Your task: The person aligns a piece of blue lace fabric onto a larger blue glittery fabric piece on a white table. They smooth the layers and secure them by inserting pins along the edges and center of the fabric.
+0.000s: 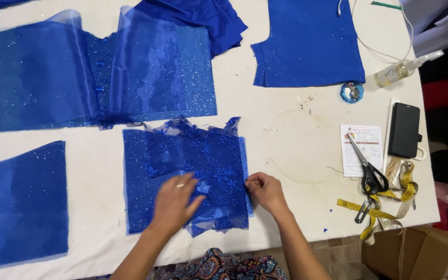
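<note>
A rectangle of blue glitter fabric (pixel 146 171) lies on the white table (pixel 286 140) in front of me, with a sheer blue lace layer with flower embroidery (pixel 211 155) spread over it. My left hand (pixel 175 202) rests flat on the lace, fingers spread, a ring on one finger. My right hand (pixel 265 191) pinches the right edge of the stacked fabric layers between fingers and thumb.
More blue glitter pieces lie at the left (pixel 19 207) and top left (pixel 79 72); a plain blue piece (pixel 309 44) lies at the top. Scissors (pixel 366 173), a yellow tape measure (pixel 390 207), a black phone case (pixel 404 129), a pin dish (pixel 351 92) and a spray bottle (pixel 400 70) sit at the right.
</note>
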